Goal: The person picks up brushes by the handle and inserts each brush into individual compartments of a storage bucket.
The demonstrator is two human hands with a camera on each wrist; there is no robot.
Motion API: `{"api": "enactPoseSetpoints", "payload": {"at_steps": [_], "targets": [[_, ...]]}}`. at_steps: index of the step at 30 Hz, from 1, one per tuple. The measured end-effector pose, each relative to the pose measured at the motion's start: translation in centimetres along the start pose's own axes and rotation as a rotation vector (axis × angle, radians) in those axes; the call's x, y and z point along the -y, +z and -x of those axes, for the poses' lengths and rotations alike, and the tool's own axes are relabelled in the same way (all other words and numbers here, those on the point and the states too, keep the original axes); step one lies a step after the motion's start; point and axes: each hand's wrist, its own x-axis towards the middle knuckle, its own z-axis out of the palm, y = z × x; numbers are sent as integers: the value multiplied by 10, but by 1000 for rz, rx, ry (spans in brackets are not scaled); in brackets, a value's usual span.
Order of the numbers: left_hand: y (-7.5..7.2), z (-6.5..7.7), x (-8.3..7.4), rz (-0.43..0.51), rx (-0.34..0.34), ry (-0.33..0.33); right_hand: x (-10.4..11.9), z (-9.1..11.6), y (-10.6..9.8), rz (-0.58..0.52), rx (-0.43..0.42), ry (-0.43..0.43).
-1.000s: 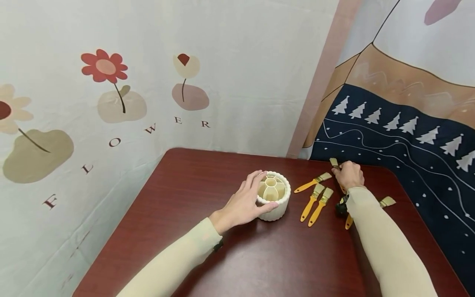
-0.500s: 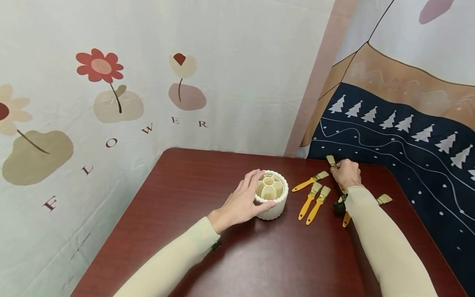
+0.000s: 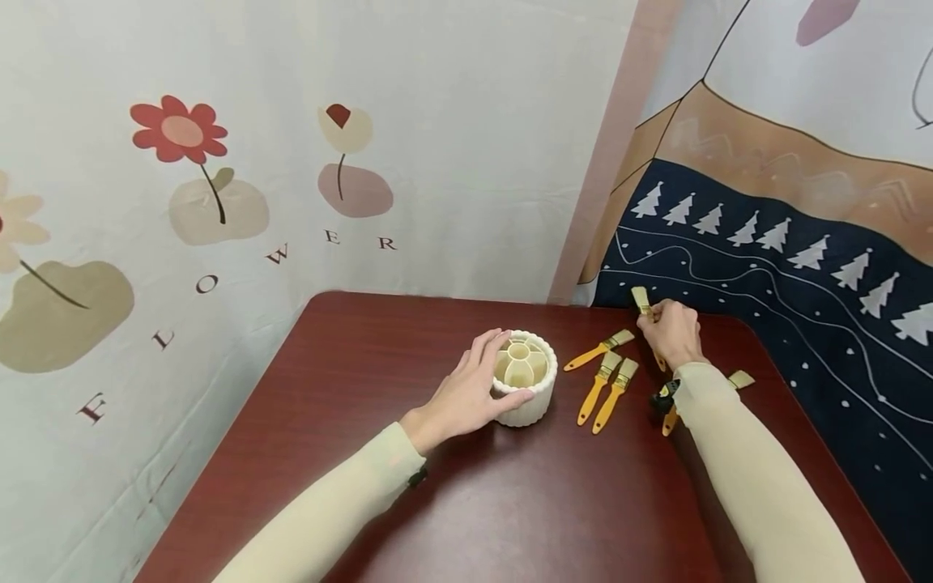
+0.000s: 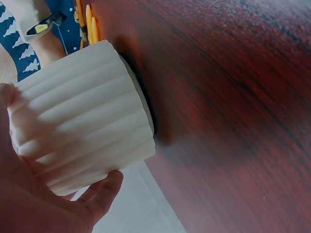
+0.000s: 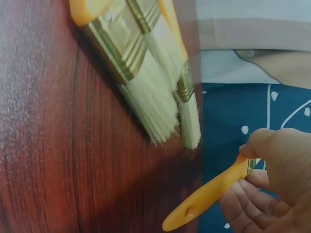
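Note:
A cream ribbed round holder (image 3: 538, 402) with several compartments inside stands upright on the table. My left hand (image 3: 459, 398) grips it from the left, thumb at the near side and fingers over the far rim; the left wrist view shows the ribbed wall (image 4: 82, 116) between fingers and thumb. At the far right my right hand (image 3: 672, 332) pinches a paintbrush (image 3: 641, 301) near its metal collar, bristles pointing away. In the right wrist view the yellow handle (image 5: 209, 194) of that brush sticks out beneath the fingers, apart from the other brushes.
Between the hands lie two parallel paintbrushes (image 3: 615, 397) and a slanted paintbrush (image 3: 599, 351) behind them. Another paintbrush (image 3: 741, 379) is partly hidden under the right forearm. The dark red table (image 3: 364, 380) meets printed cloth (image 3: 466, 162) at its back edge.
My right hand has raised the paintbrush a little from the tabletop. The left hand keeps its grip on the holder. The whole head view has shifted slightly left.

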Motion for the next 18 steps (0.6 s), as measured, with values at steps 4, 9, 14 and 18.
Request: {"api": "enactPoseSetpoints", "payload": {"at_steps": [4,9,14,18], "targets": [[0,0,-1,0,-3,3,4,3,-3,-23,-26,-3],[2,-1,0,-6,-3,13,10,10,-6,-47,-48,6],[2,-1,1,-13,0,15,19,16,-7,-48,-89,-16],[0,-2,2,-23,0,19,28,22,-10,-66,-118,-45]]}}
